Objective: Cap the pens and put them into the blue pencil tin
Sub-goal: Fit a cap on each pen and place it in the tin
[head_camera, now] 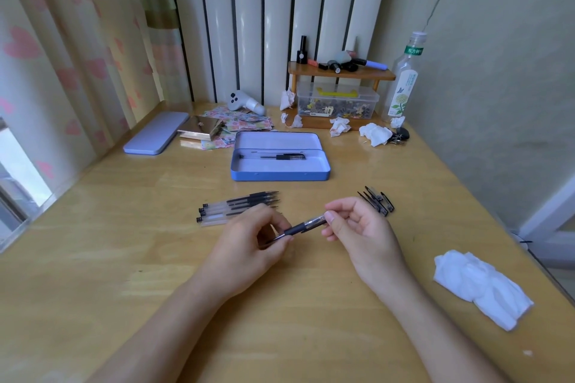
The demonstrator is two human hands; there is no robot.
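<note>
The open blue pencil tin (280, 176) lies mid-table with one capped pen (280, 157) inside. Its lid (155, 137) rests far left. Between my hands I hold a black-grip pen (300, 227) level above the table. My left hand (249, 246) grips its barrel. My right hand (357, 224) pinches the clear cap (315, 221) over the pen's tip end. Several uncapped pens (236, 207) lie in a row beyond my left hand. Several loose black caps (378, 199) lie just beyond my right hand.
A crumpled white tissue (479, 286) lies near the right table edge. At the back stand a wooden shelf (340, 73) over a clear box (337, 101), a plastic bottle (403, 78), tissue wads (375, 134), stickers (245, 121) and a small gold box (200, 127).
</note>
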